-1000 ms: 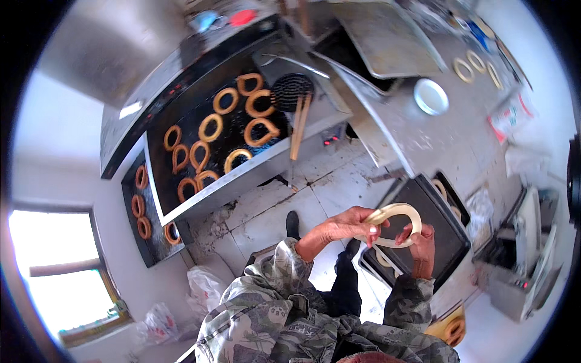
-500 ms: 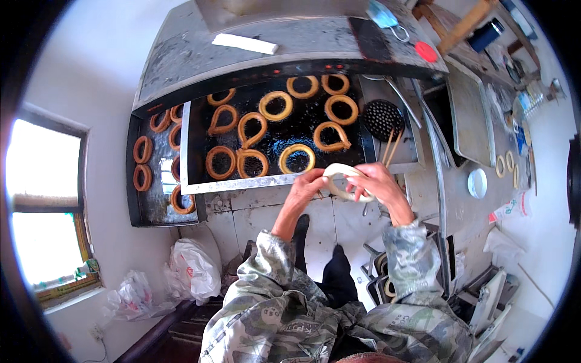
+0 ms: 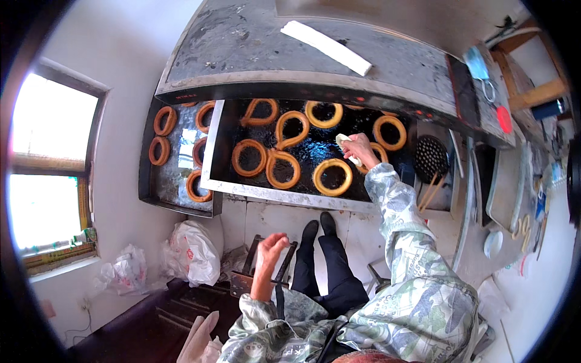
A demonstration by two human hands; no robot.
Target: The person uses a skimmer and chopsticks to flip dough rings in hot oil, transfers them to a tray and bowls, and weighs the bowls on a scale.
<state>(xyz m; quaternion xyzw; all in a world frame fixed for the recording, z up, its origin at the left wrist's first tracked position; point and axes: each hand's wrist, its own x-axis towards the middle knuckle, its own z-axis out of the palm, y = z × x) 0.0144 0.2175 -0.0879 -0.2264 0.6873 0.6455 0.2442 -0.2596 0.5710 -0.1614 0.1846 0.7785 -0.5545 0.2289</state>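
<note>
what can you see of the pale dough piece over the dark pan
The pale dough piece is cream and looks smooth and soft. The right grip holds it above the pan, covering much of it; only separate portions show, so its full outline is hidden. Whether it touches anything below is unclear.

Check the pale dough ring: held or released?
Held: the right hand grips the pale dough ring over the fryer. Whether it touches the oil, cannot tell.

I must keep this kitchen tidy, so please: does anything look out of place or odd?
Yes: a blue face mask lies toward the right end of the grey top, an odd place near food. In the pan, one ring is drawn to a point, unlike the rounder ones.
</note>
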